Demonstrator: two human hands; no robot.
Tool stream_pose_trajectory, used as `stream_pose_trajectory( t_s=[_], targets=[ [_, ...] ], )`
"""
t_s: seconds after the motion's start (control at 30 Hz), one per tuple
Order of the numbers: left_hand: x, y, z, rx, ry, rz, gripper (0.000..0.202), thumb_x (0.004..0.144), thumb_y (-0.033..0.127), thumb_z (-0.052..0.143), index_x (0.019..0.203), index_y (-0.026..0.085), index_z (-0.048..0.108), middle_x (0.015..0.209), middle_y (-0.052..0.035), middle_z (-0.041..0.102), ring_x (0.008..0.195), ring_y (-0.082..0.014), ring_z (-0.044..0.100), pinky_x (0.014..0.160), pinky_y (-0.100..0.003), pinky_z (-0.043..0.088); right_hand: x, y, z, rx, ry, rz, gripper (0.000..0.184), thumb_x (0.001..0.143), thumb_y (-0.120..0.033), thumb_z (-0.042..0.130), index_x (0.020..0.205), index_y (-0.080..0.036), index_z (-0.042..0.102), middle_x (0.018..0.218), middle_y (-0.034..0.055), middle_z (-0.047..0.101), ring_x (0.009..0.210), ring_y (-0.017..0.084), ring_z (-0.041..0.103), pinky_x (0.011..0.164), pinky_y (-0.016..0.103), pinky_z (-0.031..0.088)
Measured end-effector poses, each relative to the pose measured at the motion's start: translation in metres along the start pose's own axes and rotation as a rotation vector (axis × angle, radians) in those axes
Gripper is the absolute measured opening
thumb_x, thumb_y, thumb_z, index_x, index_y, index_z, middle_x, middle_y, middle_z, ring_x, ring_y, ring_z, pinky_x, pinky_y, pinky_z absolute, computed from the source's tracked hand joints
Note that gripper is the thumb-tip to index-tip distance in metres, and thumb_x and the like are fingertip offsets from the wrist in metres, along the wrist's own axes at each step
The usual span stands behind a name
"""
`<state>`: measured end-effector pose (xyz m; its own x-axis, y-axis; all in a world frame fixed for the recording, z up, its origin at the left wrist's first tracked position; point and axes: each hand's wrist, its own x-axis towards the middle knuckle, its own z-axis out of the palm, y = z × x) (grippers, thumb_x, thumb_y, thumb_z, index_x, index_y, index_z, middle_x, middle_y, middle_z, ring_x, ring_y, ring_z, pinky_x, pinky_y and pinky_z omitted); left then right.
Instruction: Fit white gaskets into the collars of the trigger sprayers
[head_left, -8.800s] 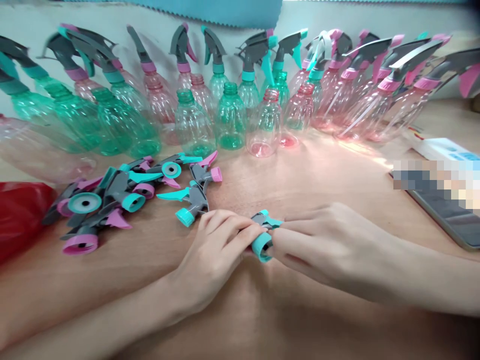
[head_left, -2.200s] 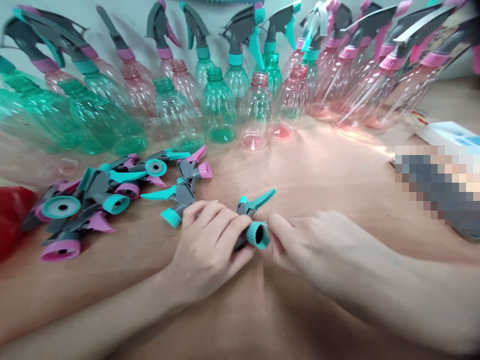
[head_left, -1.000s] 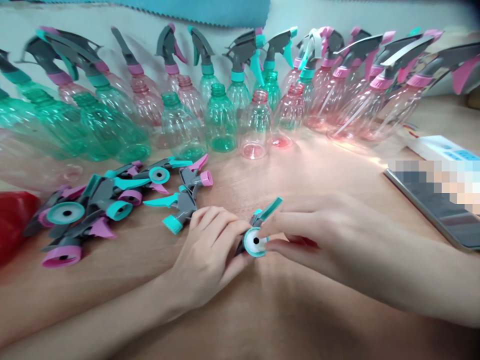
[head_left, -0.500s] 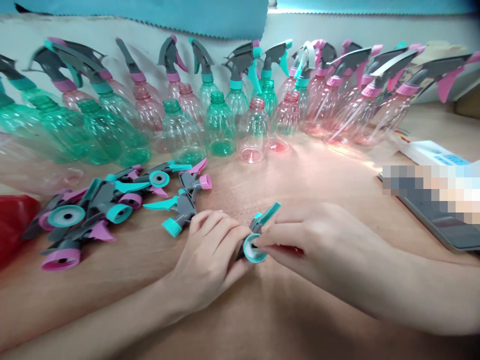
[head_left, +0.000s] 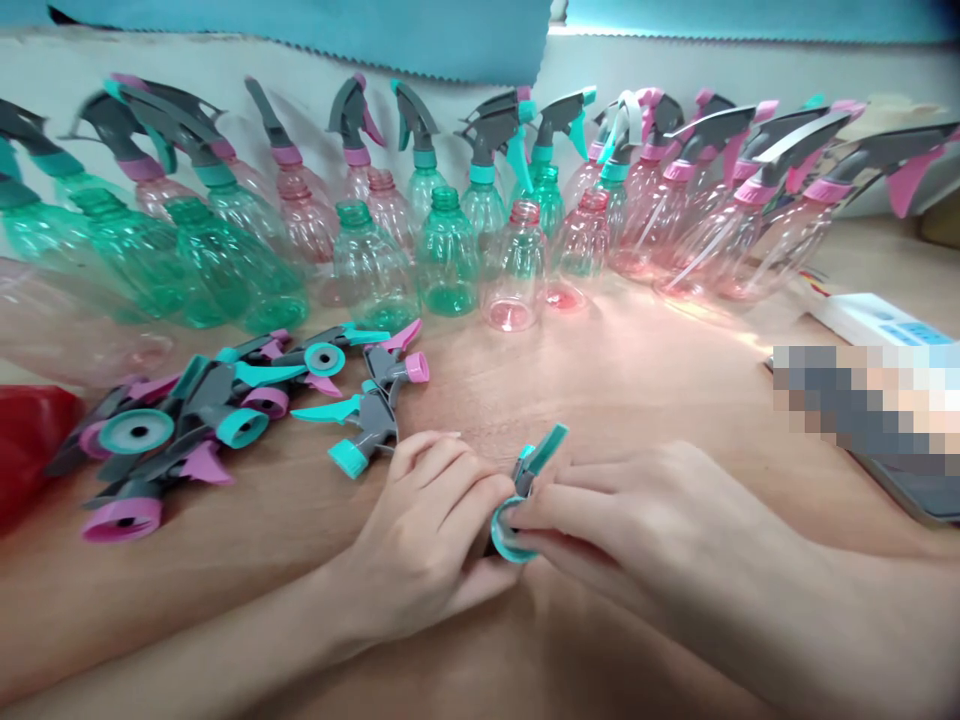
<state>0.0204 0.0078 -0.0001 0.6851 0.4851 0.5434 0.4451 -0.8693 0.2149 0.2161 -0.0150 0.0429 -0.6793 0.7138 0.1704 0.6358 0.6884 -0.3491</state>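
My left hand [head_left: 424, 535] is wrapped round a grey trigger spray head [head_left: 525, 478] with a turquoise trigger and collar. The open end of its collar [head_left: 504, 548] faces me, low in the middle of the view. At that opening, the thumb and fingers of my right hand [head_left: 645, 530] are pinched together, the tips reaching inside the rim. Whatever they pinch is hidden by the fingers. Just left of my left hand lies another spray head [head_left: 371, 420], grey with a turquoise trigger and collar.
A pile of pink and turquoise spray heads [head_left: 210, 395] lies at left, beside a red object [head_left: 34, 445]. Uncapped green bottles [head_left: 448, 250] and pink bottles [head_left: 517, 270] stand before a row of capped ones [head_left: 694, 235]. A phone-like device [head_left: 892, 480] lies at right, partly blurred.
Both hands and the spray head sit slightly lower in view, and the whole scene has shifted a little right. My right fingertips remain at the collar opening.
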Motion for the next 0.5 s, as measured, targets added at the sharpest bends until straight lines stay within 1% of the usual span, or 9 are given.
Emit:
stream_pose_trajectory(
  t_s=[0.07,0.17,0.23,0.33,0.4,0.5],
  targets=[
    [0.000,0.001,0.000,0.015,0.011,-0.010,0.010,0.078,0.019,0.060,0.084,0.012,0.058,0.072,-0.0035,0.059,0.073,-0.0193,0.051,0.078,-0.039,0.037,0.000,-0.002,0.006,-0.024,-0.001,-0.006,0.023,0.087,-0.010,0.045,0.068,-0.017,0.056,0.055,-0.0020,0.055,0.044,0.009,0.042,0.045,0.025,0.028],
    [0.000,0.002,0.000,0.020,0.004,-0.026,0.009,0.077,0.018,0.060,0.084,0.012,0.058,0.071,-0.0029,0.058,0.073,-0.0191,0.050,0.077,-0.038,0.037,0.002,-0.005,0.008,-0.042,0.010,-0.026,0.024,0.088,-0.010,0.043,0.068,-0.017,0.055,0.057,-0.0011,0.056,0.046,0.010,0.046,0.044,0.025,0.028],
    [0.000,0.002,0.000,0.023,0.001,-0.037,0.009,0.078,0.019,0.059,0.084,0.013,0.059,0.071,-0.0027,0.058,0.073,-0.0193,0.050,0.077,-0.038,0.037,0.002,-0.006,0.007,-0.092,0.071,-0.030,0.024,0.088,-0.012,0.044,0.067,-0.017,0.054,0.057,-0.0009,0.056,0.047,0.011,0.048,0.043,0.026,0.026],
    [0.000,0.002,0.000,0.050,0.011,-0.052,0.009,0.079,0.021,0.057,0.083,0.013,0.059,0.070,-0.0031,0.059,0.073,-0.0197,0.051,0.078,-0.039,0.038,0.002,-0.010,0.010,-0.184,0.169,0.031,0.023,0.085,-0.012,0.043,0.065,-0.019,0.051,0.051,-0.0026,0.051,0.040,0.011,0.044,0.040,0.027,0.020],
    [0.000,0.002,0.000,0.072,0.027,-0.058,0.009,0.079,0.021,0.056,0.081,0.013,0.059,0.070,-0.0037,0.059,0.072,-0.0199,0.052,0.078,-0.039,0.038,0.002,-0.012,0.014,-0.224,0.227,0.078,0.020,0.080,-0.012,0.043,0.064,-0.020,0.050,0.048,-0.0037,0.049,0.036,0.012,0.042,0.038,0.028,0.017],
    [-0.001,0.002,0.001,0.087,0.053,-0.063,0.007,0.078,0.018,0.054,0.078,0.014,0.060,0.069,-0.0038,0.059,0.070,-0.0189,0.051,0.079,-0.038,0.039,0.005,-0.014,0.023,-0.260,0.324,0.127,0.014,0.075,-0.014,0.044,0.063,-0.020,0.047,0.046,-0.0040,0.047,0.036,0.013,0.046,0.038,0.028,0.016]
  ],
)
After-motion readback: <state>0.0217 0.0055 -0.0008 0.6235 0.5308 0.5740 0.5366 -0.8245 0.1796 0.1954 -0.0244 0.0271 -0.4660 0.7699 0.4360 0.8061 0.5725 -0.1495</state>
